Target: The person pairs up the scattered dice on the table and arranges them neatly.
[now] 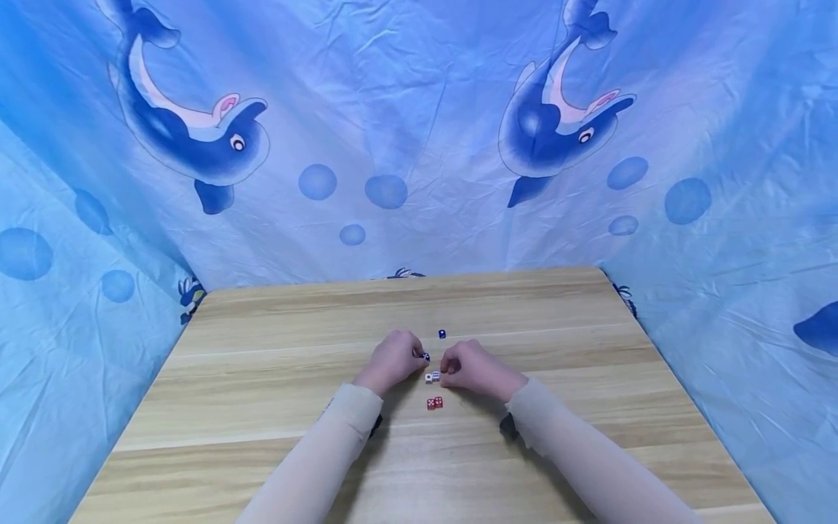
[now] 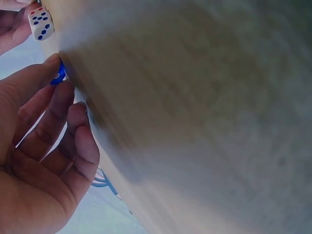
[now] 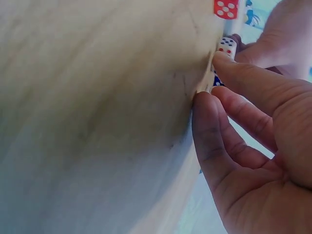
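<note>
My left hand [image 1: 395, 358] pinches a blue die [image 1: 425, 357] between thumb and fingertips, low over the wooden table. In the left wrist view that blue die [image 2: 58, 74] shows between thumb and forefinger, partly covered by them. Two white dice [image 1: 432, 377] sit side by side just nearer to me. My right hand [image 1: 476, 367] is at their right side, its thumb tip right by the white die [image 3: 227, 45]. Its bent thumb and fingers stand apart, with nothing between them. Two red dice [image 1: 435, 403] lie together nearer still. Another blue die [image 1: 441, 334] stands alone beyond both hands.
The wood-grain table [image 1: 262, 407] runs back to a blue curtain [image 1: 406, 131] printed with dolphins and bubbles. More curtain hangs along the left and right sides. Both forearms in pale sleeves [image 1: 327, 444] reach over the front part of the table.
</note>
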Demonstrator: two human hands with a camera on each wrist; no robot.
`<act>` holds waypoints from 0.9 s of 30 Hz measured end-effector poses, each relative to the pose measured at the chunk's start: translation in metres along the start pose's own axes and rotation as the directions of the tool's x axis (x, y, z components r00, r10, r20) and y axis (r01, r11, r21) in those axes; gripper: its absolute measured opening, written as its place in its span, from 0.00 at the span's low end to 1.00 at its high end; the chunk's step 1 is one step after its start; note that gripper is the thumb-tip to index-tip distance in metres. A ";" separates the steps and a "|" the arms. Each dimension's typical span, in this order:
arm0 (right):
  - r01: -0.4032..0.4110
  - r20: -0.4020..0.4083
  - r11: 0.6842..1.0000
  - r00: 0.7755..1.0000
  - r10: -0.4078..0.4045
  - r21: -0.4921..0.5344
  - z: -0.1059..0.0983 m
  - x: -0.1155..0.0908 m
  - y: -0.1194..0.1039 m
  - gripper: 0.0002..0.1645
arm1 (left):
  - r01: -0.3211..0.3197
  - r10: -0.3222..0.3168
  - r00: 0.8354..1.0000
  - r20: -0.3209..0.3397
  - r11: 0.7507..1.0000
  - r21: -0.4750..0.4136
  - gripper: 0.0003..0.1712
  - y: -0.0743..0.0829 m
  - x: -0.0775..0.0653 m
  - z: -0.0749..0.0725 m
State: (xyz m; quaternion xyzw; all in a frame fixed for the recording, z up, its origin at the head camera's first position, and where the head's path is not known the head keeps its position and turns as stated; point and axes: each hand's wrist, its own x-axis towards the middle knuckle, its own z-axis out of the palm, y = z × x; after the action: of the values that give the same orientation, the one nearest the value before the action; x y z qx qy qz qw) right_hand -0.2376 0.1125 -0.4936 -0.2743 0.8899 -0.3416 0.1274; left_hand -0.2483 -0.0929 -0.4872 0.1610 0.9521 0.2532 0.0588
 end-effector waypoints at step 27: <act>-0.173 -0.131 0.984 0.977 0.167 -0.036 -0.020 0.045 0.015 0.22 | -0.007 0.007 1.000 0.008 1.000 0.017 0.04 0.000 0.001 0.000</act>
State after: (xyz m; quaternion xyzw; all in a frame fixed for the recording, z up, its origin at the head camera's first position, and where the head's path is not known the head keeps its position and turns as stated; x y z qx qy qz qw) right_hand -0.2885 0.1065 -0.4910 -0.1777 0.9242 -0.3250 0.0927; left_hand -0.2492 -0.0924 -0.4868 0.1658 0.9534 0.2448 0.0603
